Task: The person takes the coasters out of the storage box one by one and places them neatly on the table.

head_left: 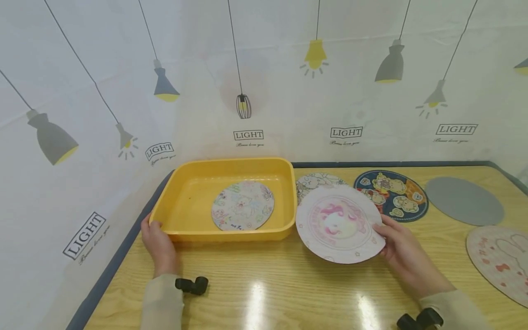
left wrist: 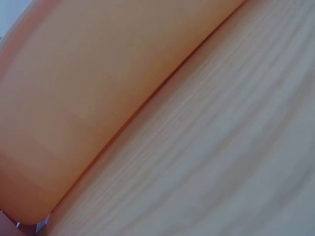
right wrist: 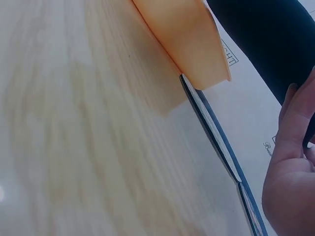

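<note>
My left hand [head_left: 158, 245] grips the front left corner of a yellow plastic tray [head_left: 231, 236], with the thumb over the rim. The left wrist view shows the tray's outer wall [left wrist: 98, 78] close to the wooden table. Inside the tray lies a round mat with pastel drawings [head_left: 242, 205]. To the tray's right, my right hand [head_left: 402, 250] pinches the edge of a white round mat with a pink cartoon picture [head_left: 340, 223], thumb on top. That mat is raised and tilted, and its dark underside [right wrist: 266, 39] shows in the right wrist view.
Partly behind the held mat lie a line-drawn mat [head_left: 315, 180] and a dark blue cartoon mat [head_left: 406, 195]. A plain grey mat [head_left: 464, 200] and a pink rabbit mat [head_left: 503, 263] lie farther right. A lamp-printed white curtain [head_left: 284, 133] hangs behind the table [head_left: 231, 284].
</note>
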Motion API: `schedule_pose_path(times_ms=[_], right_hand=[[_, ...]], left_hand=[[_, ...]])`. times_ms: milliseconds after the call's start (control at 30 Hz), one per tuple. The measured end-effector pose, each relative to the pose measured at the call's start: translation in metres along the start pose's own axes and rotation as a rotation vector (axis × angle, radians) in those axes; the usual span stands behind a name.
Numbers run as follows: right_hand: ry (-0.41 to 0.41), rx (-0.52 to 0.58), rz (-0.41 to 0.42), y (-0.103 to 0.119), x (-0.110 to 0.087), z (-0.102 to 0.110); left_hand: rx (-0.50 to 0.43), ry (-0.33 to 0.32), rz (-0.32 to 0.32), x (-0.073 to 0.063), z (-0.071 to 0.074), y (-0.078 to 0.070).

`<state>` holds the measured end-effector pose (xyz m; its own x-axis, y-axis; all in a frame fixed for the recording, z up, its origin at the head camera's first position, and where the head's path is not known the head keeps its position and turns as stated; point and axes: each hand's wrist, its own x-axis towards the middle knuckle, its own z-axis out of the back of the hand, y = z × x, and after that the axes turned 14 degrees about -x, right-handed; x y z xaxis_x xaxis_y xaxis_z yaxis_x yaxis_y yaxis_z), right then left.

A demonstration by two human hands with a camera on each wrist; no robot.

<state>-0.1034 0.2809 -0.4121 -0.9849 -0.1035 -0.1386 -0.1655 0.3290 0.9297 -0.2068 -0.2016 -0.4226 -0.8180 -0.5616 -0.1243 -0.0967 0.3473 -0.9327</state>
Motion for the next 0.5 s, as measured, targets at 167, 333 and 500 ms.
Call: schedule_pose_path(times_ms=[167, 333, 500], right_hand=[[0.009, 0.014, 0.007, 0.001, -0.004, 0.008], [0.013, 0.025, -0.008, 0.004, -0.007, 0.017], [0.018, -0.021, -0.025, 0.004, -0.009, 0.03]], left_hand=[[-0.014, -0.004, 0.012, -0.001, 0.0, 0.0], [-0.024, -0.01, 0.023, -0.003, -0.002, -0.002], [0.024, -0.013, 0.021, -0.004, -0.004, -0.003]])
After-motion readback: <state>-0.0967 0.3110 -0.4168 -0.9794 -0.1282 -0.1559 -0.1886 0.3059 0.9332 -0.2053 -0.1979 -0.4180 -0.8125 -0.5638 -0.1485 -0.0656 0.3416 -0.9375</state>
